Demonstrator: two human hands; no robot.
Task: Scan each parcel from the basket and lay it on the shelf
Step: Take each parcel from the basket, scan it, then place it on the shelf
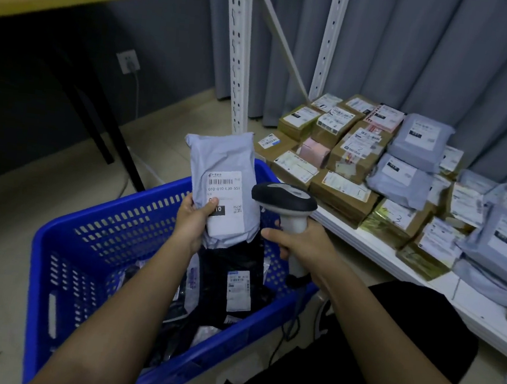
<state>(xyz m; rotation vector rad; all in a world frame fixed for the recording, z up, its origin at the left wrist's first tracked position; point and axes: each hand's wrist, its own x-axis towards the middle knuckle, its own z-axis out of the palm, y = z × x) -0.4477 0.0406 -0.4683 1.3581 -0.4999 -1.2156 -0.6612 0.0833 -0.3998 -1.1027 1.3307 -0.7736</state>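
Fingers point(203, 210) of my left hand point(191, 219) pinch the grey parcel point(224, 185) above the basket point(91, 237), thumb overlapping its label, which I fear may block the scanner point(285, 200) my right hand point(300, 240) grips.

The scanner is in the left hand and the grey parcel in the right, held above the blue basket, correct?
Hands are swapped. In the head view the right hand grips the scanner, and the left hand holds the grey parcel above the blue basket.

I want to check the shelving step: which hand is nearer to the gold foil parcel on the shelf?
Right. The right hand, gripping the barcode scanner, is just left of the gold foil parcel; the left hand is farther left, over the basket.
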